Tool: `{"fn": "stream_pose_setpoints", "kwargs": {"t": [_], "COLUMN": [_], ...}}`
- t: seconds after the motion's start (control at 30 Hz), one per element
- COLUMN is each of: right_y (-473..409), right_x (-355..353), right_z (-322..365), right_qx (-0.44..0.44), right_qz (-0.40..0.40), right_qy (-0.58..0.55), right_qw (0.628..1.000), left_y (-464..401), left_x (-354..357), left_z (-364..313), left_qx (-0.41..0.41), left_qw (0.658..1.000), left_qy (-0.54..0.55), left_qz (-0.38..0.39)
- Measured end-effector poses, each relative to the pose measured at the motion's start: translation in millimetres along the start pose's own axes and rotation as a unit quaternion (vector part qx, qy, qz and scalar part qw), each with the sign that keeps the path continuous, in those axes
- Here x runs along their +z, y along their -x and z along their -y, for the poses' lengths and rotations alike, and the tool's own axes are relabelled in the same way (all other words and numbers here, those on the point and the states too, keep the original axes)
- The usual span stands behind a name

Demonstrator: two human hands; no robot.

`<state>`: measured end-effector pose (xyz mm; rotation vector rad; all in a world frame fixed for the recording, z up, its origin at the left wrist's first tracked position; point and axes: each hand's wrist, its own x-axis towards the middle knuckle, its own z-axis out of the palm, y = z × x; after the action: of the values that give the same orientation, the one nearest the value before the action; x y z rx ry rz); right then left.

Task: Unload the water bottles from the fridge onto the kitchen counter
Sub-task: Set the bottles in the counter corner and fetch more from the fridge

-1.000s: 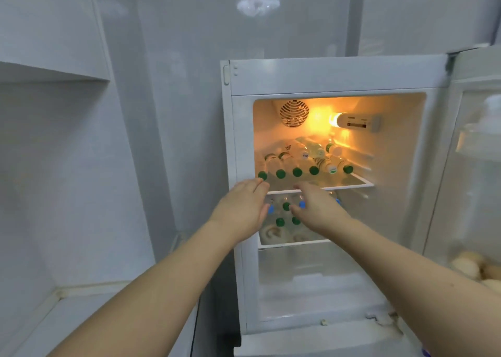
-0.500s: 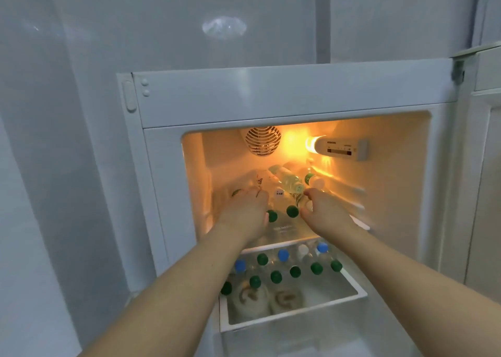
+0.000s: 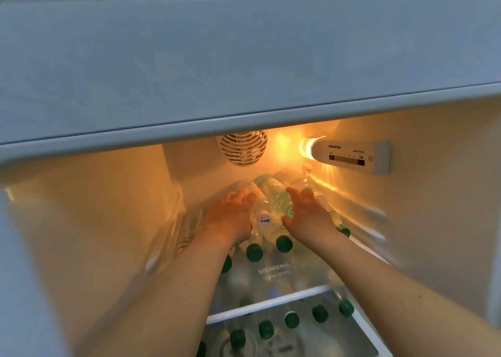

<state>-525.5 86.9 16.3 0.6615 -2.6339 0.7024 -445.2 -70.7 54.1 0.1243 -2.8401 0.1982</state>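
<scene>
Inside the lit fridge (image 3: 81, 221), several clear water bottles with green caps lie stacked on the upper glass shelf (image 3: 273, 270), caps toward me. One bottle (image 3: 276, 199) lies on top of the pile. My right hand (image 3: 309, 215) grips this top bottle from its right side, thumb under it. My left hand (image 3: 230, 215) is closed over a lower bottle (image 3: 254, 248) on the pile's left; only that bottle's neck and green cap show below my palm. Several more green-capped bottles (image 3: 291, 320) stand upright in the drawer under the shelf.
The fridge's grey upper front panel (image 3: 244, 58) hangs low over the opening, close above my forearms. A round fan vent (image 3: 243, 148) sits on the back wall, and a lamp with a control panel (image 3: 349, 157) on the right wall. Shelf rails line the right wall.
The view has moved much closer to the fridge. Both hands have gone from the shelf's front edge deeper onto the bottle pile and closed on bottles.
</scene>
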Motion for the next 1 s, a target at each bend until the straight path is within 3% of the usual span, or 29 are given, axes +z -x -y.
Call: {"fn": "stream_pose_setpoints", "kwargs": {"t": [0.27,0.47,0.6,0.7,0.83,0.9,1.0], "right_y": [-11,-4,4,10,17,19,19], "right_x": [17,11,7,0,-21,-30,-38], "right_z": [0,-9,-13,-15,0,15,34], "right_qx": [-0.044,-0.048,-0.022,0.002,0.045,0.046,0.049], "right_qz": [-0.13,-0.106,-0.095,-0.127,-0.222,-0.239,-0.283], "right_qy": [0.095,-0.008,-0.134,-0.299,-0.484,-0.559,-0.601], "right_qw": [0.986,0.993,0.986,0.946,0.845,0.793,0.746], "left_y": [-23,-32,-26,-14,1,4,3], "left_x": [15,8,-1,-3,2,2,-6], "left_z": [17,12,13,15,9,-1,-14], "left_qx": [0.11,0.133,0.167,0.155,0.078,0.016,-0.066], "left_qw": [0.989,0.985,0.978,0.985,0.97,0.935,0.855], "left_qy": [-0.058,-0.095,-0.108,-0.024,0.148,0.262,0.422], "left_qz": [-0.075,-0.059,-0.06,-0.076,-0.175,-0.237,-0.295]}}
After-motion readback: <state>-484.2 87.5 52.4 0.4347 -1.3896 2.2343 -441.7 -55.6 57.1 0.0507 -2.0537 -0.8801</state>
